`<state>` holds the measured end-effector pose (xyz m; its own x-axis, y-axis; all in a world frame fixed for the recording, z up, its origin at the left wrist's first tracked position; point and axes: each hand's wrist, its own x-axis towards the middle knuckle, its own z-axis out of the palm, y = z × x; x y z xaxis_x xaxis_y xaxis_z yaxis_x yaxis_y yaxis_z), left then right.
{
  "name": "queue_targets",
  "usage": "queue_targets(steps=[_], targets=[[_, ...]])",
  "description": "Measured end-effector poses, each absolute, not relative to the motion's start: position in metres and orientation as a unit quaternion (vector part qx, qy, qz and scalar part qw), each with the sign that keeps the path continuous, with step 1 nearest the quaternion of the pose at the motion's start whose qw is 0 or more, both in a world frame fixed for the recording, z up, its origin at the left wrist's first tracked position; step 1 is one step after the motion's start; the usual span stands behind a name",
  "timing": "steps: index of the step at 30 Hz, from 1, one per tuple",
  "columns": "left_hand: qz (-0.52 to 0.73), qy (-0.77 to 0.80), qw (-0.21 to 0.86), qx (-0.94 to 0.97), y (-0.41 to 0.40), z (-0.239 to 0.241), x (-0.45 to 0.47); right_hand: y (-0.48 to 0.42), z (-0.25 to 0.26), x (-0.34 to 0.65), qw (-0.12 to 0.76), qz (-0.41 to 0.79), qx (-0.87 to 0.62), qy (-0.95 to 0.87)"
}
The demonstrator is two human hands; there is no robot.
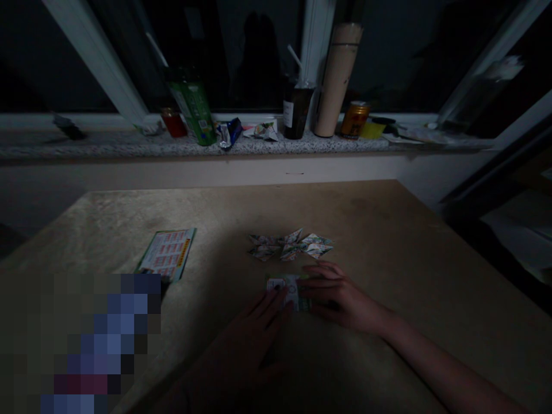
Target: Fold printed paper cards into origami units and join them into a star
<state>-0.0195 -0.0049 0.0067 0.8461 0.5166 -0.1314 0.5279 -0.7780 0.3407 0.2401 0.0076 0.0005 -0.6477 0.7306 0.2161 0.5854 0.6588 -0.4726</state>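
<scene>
Nearest the camera, both hands are working on one small printed paper (288, 290) lying flat on the table (388, 241). The left hand (263, 325) is resting with fingers extended and nearly flat, fingertips pressing on the paper's near-left corner, apparently pinning it so it does not slide; it is gripping nothing. The right hand (338, 296) is lying palm-down with fingers stretched leftward over the paper's right edge, seemingly flattening a crease; it too is open and pressing rather than grasping. Just beyond the hands, a row of folded paper pieces (290, 246) is sitting close together, set apart from the work piece. To the left, a printed leaflet (166, 254) is lying flat, well apart from the hands. A blurred patch is covering the lower-left corner. Farther back, the windowsill (107, 146) is holding a green carton (194, 109), a red jar (173, 122), a dark cup with a straw (295, 112), a tall beige tube (337, 80) and an orange can (354, 119), standing against the dark window. Lighting is poor, so fine print is unreadable.
</scene>
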Motion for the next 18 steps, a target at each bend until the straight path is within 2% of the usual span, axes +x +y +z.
queue_targets(steps=[5,9,18], targets=[[-0.039,0.29,0.181,0.939,-0.01,0.004,-0.013,0.01,-0.003,0.237,0.227,0.209,-0.383,-0.871],[-0.03,0.3,0.182,0.936,-0.012,0.003,-0.013,0.01,-0.007,0.228,0.273,0.178,-0.412,-0.851],[-0.004,0.296,0.186,0.937,-0.014,0.001,-0.013,0.019,-0.017,0.208,0.214,0.092,-0.497,-0.836]])
